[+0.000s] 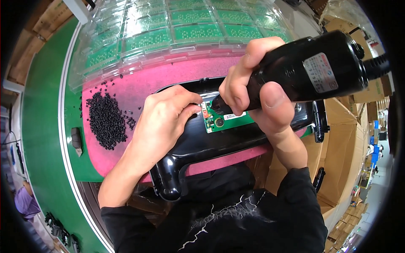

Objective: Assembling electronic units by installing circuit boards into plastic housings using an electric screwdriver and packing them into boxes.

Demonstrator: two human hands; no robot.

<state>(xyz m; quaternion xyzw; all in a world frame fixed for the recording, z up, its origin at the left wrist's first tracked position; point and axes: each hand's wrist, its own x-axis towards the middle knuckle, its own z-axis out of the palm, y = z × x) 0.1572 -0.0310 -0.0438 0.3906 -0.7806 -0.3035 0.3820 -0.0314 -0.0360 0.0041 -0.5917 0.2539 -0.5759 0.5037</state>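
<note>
A glossy black plastic housing lies on the pink mat in front of me, with a green circuit board set in it. My right hand is wrapped round a black electric screwdriver, tilted so that its nose points down at the board's left end. The driver's tip is hidden behind its nose. Thumb and forefinger of my left hand are pinched together at the board's upper left corner, beside the driver's nose. Whatever sits between those fingertips is too small to make out.
A heap of small black screws lies on the pink mat to the left. Clear plastic trays of green boards stand at the back. A black-handled blade lies at the left edge. Cardboard boxes stand at the right.
</note>
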